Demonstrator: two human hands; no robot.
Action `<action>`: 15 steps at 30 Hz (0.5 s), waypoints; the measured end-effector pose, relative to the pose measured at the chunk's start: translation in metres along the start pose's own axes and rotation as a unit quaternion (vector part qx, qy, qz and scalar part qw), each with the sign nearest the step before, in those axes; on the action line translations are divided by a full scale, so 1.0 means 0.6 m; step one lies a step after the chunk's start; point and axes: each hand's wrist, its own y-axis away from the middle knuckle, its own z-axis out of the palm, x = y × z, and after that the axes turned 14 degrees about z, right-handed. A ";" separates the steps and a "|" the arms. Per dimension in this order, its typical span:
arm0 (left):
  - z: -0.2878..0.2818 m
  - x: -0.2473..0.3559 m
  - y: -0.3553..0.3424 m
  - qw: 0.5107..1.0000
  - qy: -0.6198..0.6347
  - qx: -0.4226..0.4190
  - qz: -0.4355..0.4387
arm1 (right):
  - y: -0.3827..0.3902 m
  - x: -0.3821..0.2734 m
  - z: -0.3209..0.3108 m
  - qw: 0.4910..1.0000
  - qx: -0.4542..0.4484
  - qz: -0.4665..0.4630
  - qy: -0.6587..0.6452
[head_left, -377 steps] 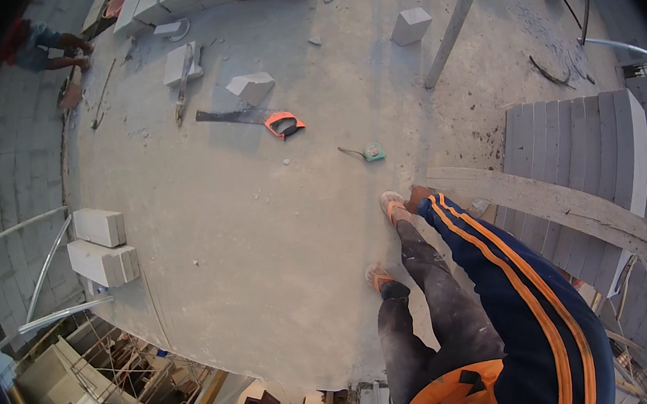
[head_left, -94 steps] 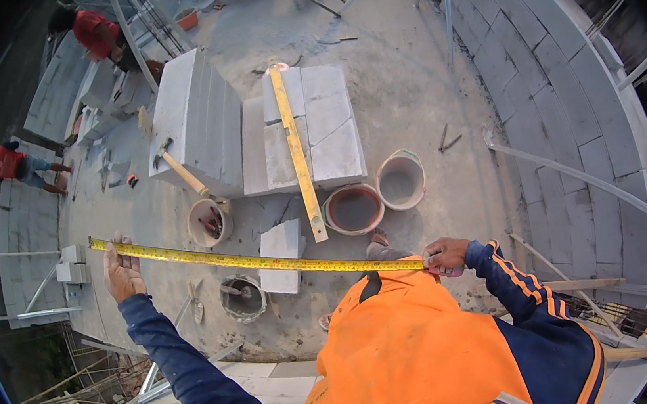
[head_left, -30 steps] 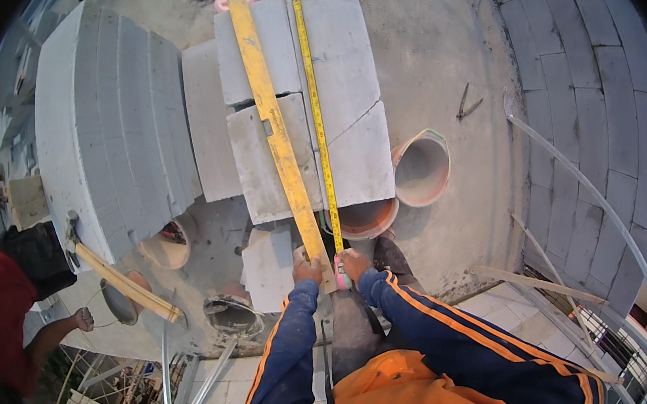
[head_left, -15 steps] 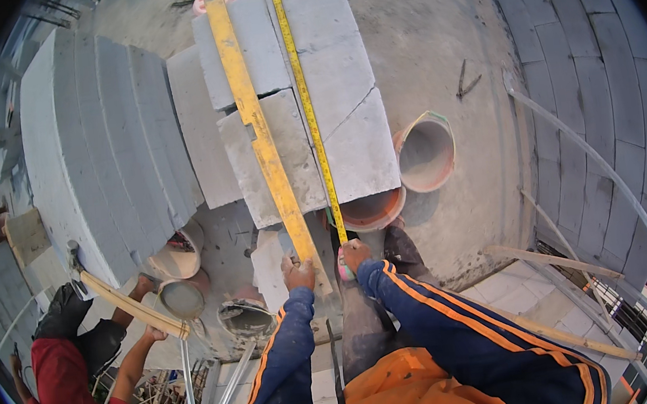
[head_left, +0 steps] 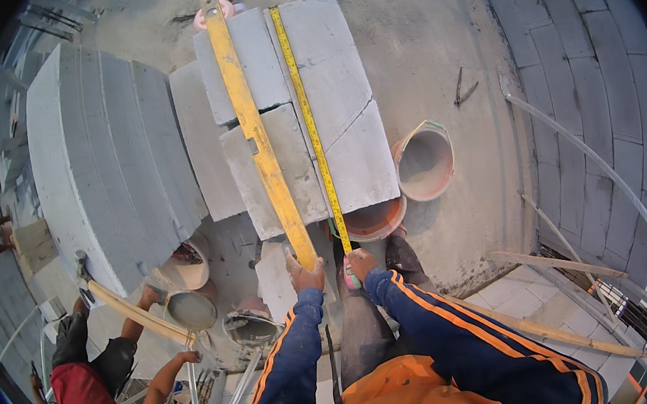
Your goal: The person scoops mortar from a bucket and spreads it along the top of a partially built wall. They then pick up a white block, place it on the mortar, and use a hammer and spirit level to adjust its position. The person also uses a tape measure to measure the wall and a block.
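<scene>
A long yellow spirit level (head_left: 251, 122) lies lengthwise over the grey blocks on the left of the stack. My left hand (head_left: 305, 273) is closed around its near end. To the right, a yellow tape measure blade (head_left: 307, 116) stretches along the larger block (head_left: 344, 136), which has a diagonal crack. My right hand (head_left: 360, 265) is closed on the tape measure at the near end of the blade; part of its pink and green case (head_left: 350, 277) shows below the fingers. Both hands are just short of the blocks' near edge.
Orange buckets (head_left: 424, 162) stand right of the blocks, one partly beneath them. More buckets (head_left: 192, 309) sit left near a person in red (head_left: 95, 403) beside a wooden beam (head_left: 136, 307). Tall block stack (head_left: 111, 162) left; block wall (head_left: 590, 92) right; pliers-like tool (head_left: 464, 88) on the floor.
My left hand has shifted onto the level's near end, where some of the bar showed beyond it before. The view has moved slightly. The person in red has moved a hand nearer me.
</scene>
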 end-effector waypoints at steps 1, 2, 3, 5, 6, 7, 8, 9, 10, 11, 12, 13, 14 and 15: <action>0.003 -0.012 0.004 0.999 -0.003 -0.015 -0.030 | -0.002 0.004 -0.007 1.000 -0.003 -0.011 0.010; 0.004 -0.024 0.009 0.996 0.012 -0.056 -0.067 | -0.003 0.011 -0.018 0.999 -0.011 -0.048 0.015; 0.005 -0.036 0.016 0.990 0.031 -0.093 -0.103 | -0.005 0.016 -0.029 0.998 -0.008 -0.052 0.037; 0.011 -0.055 0.032 0.979 0.062 -0.137 -0.137 | -0.007 0.026 -0.057 0.996 -0.060 0.039 -0.047; 0.014 -0.061 0.040 0.980 0.071 -0.135 -0.129 | -0.007 0.028 -0.073 0.995 -0.060 0.042 -0.065; 0.017 -0.066 0.051 0.976 0.081 -0.148 -0.136 | -0.005 0.030 -0.091 0.998 -0.046 0.009 -0.049; 0.023 -0.065 0.067 0.985 0.046 -0.111 -0.126 | 0.000 0.033 -0.111 0.990 -0.089 0.018 -0.108; 0.029 -0.063 0.078 0.990 0.008 -0.078 -0.122 | 0.002 0.030 -0.128 0.986 -0.095 0.053 -0.126; 0.033 -0.058 0.089 0.992 -0.024 -0.026 -0.121 | 0.009 0.028 -0.149 0.969 -0.161 0.055 -0.179; 0.036 -0.051 0.099 0.990 -0.063 0.018 -0.121 | 0.025 0.031 -0.177 0.955 -0.203 0.074 -0.205; 0.032 -0.045 0.112 0.995 -0.047 0.064 -0.068 | 0.036 0.028 -0.195 0.950 -0.214 0.085 -0.210; 0.027 -0.038 0.113 0.996 -0.035 0.077 -0.034 | 0.049 0.025 -0.212 0.944 -0.237 0.085 -0.215; 0.021 -0.026 0.108 0.999 -0.002 0.020 -0.029 | 0.063 0.021 -0.224 0.944 -0.248 0.073 -0.203; 0.011 -0.010 0.112 0.996 0.035 -0.064 -0.050 | 0.077 0.017 -0.235 0.949 -0.241 0.078 -0.186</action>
